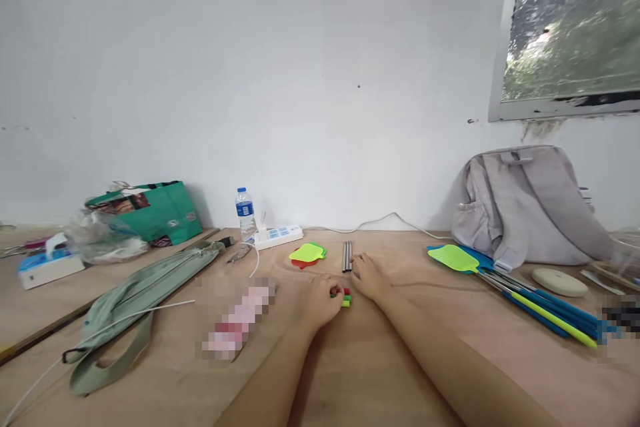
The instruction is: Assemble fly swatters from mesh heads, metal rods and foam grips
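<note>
Both my hands rest on the wooden table (380, 373), close together near its middle. My left hand (323, 299) is curled over the ends of a few short coloured sticks (345, 297), red, green and yellow, and its fingers touch them. My right hand (367, 277) lies just behind those sticks with fingers bent down onto the table beside them. Right behind my right hand lie two grey metal rods (347, 256), side by side. A stack of flat green and red swatter heads (308, 253) sits left of the rods.
Several fly swatters (520, 293) with blue and yellow handles lie at the right, in front of a grey backpack (530, 207). A water bottle (245, 213) and power strip (278, 235) stand by the wall. A green strap bag (140, 293) and green shopping bag (150, 210) lie left.
</note>
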Available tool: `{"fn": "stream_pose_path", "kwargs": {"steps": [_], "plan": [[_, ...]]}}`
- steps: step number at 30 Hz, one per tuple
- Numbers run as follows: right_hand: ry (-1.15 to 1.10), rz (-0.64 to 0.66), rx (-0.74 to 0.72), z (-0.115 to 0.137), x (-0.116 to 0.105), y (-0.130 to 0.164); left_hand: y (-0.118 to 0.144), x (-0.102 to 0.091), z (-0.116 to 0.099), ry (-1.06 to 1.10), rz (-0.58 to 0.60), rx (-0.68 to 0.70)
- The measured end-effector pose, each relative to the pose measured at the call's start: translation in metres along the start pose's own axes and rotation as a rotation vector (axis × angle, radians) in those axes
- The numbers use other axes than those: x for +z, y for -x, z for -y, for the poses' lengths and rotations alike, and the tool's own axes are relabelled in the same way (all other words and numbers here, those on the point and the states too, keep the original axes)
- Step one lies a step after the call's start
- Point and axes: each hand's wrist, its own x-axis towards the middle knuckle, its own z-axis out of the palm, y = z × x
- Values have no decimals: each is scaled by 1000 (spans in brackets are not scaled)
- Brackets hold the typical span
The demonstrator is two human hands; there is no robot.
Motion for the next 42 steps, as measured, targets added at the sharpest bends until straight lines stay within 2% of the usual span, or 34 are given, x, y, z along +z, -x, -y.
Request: {"fn": "stream_pose_path", "kwargs": {"steps": [4, 14, 20, 24, 27, 31, 34, 37, 42], "plan": [[37, 26, 12, 0, 3, -6, 1, 1, 1, 9, -6, 73], [49, 53, 17, -3, 4, -8, 2, 3, 0, 71, 114, 82], [-12, 46, 153, -14, 9, -9, 5, -3, 0, 19, 120, 138], [-107, 44, 234, -32, 1, 3, 9, -12, -1, -30, 151, 232], [-228, 23, 219, -47, -11, 21, 11, -16, -4, -30, 163, 249], [-424, -34, 223, -65, -26, 54, 11, -22, -11, -64, 207, 194], [-865, -127, 300, -69, -35, 81, 13, -27, -16, -64, 251, 170], [-1251, -185, 345, -60, -46, 103, 15, -27, -21, -21, 260, 215], [-1411, -164, 354, -32, -65, 118, 21, -11, -36, 122, 244, 285]]}}
